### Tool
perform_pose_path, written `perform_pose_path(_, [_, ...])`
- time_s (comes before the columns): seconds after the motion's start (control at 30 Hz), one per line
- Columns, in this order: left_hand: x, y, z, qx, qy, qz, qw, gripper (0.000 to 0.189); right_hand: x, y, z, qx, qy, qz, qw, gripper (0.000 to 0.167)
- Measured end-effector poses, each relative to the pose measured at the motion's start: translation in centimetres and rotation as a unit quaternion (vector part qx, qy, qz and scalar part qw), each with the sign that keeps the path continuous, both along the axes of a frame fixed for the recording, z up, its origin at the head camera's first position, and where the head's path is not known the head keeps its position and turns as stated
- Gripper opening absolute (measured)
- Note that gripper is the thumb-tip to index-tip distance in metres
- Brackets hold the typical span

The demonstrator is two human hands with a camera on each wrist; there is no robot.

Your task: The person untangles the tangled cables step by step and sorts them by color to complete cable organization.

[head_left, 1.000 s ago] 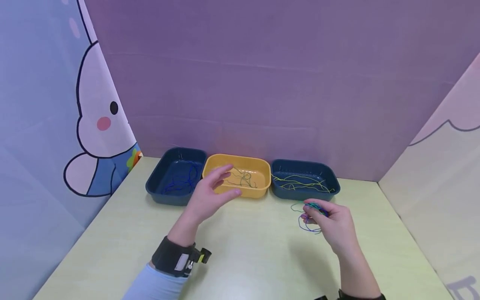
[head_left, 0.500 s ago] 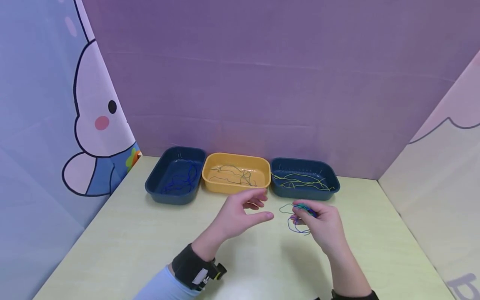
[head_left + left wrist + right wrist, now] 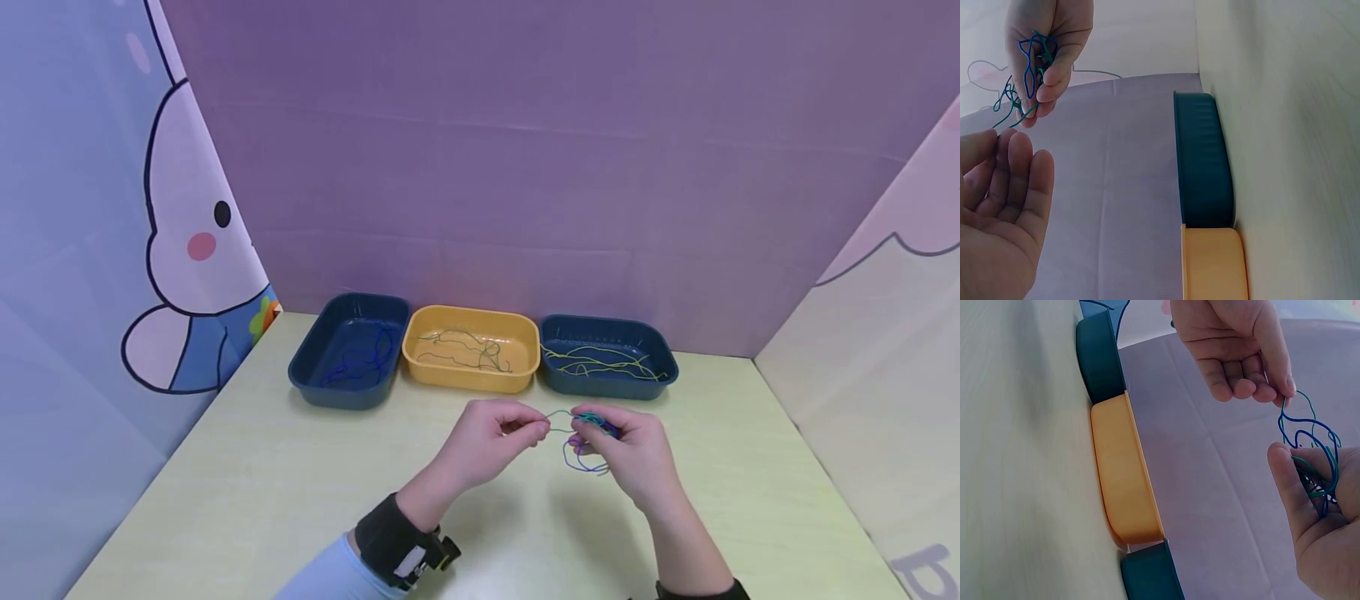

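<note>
Above the table, my right hand (image 3: 637, 450) grips a tangled bundle of green and blue strings (image 3: 596, 422) between thumb and fingers. A blue loop (image 3: 585, 467) dangles below that hand. To its left, my left hand (image 3: 487, 442) pinches the end of a green loop between thumb and forefinger. This green string (image 3: 1025, 117) spans the short gap between the hands in the left wrist view. In the right wrist view the blue and green strands (image 3: 1319, 481) lie across the right palm, partly hidden by the thumb.
Three trays stand side by side at the back of the table (image 3: 300, 500). The left dark blue tray (image 3: 300, 371) holds blue string, the yellow tray (image 3: 465, 383) green string, and the right dark blue tray (image 3: 652, 392) yellow string. A purple cloth (image 3: 487, 167) hangs behind.
My left hand has moved right from in front of the yellow tray, and its spread fingers have closed on the green loop. My right hand has drifted slightly left with the bundle.
</note>
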State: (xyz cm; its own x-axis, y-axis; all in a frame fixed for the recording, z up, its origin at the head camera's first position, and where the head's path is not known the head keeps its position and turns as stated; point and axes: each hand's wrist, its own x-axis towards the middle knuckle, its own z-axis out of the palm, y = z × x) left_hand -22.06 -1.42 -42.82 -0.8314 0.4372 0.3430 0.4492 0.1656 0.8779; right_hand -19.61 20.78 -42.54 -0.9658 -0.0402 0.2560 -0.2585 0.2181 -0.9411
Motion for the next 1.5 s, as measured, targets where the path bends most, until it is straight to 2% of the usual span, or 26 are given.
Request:
perform_pose_path(0.53, [-0.4, -1.5, 0.7, -0.013, 0.040, 0.042, 0.9982, 0.011, 0.1, 0.1, 0.4, 0.001, -0.016, 0.001, 0.9999, 0.024])
perform_pose_path(0.97, [-0.4, -2.9, 1.6, -0.005, 0.084, 0.036, 0.9958, 0.009, -0.1, 0.7, 0.7, 0.017, -0.022, -0.012, 0.9995, 0.022])
perform_pose_path(1.1, [-0.6, -3.4, 1.6, 0.023, 0.107, 0.043, 0.9931, 0.009, 0.0, 1.1, 0.8, 0.021, -0.019, -0.024, 0.9993, 0.022])
perform_pose_path(1.2, [-0.9, -4.3, 1.9, 0.054, 0.118, 0.067, 0.9893, 0.008, -0.1, 1.7, 0.9, 0.019, -0.019, -0.041, 0.9988, 0.021])
perform_pose_path(1.3, [-1.5, -5.7, 2.4, 0.080, 0.113, 0.112, 0.9840, 0.009, -0.2, 2.6, 1.1, 0.012, -0.022, -0.060, 0.9979, 0.022])
perform_pose_path(1.4, [-2.2, -7.5, 2.8, 0.099, 0.090, 0.169, 0.9765, 0.013, -0.2, 3.4, 1.3, 0.003, -0.020, -0.080, 0.9966, 0.023])
perform_pose_path(1.5, [-2.5, -8.9, 3.2, 0.108, 0.060, 0.216, 0.9686, 0.017, -0.2, 3.7, 1.4, -0.004, -0.019, -0.083, 0.9964, 0.024])
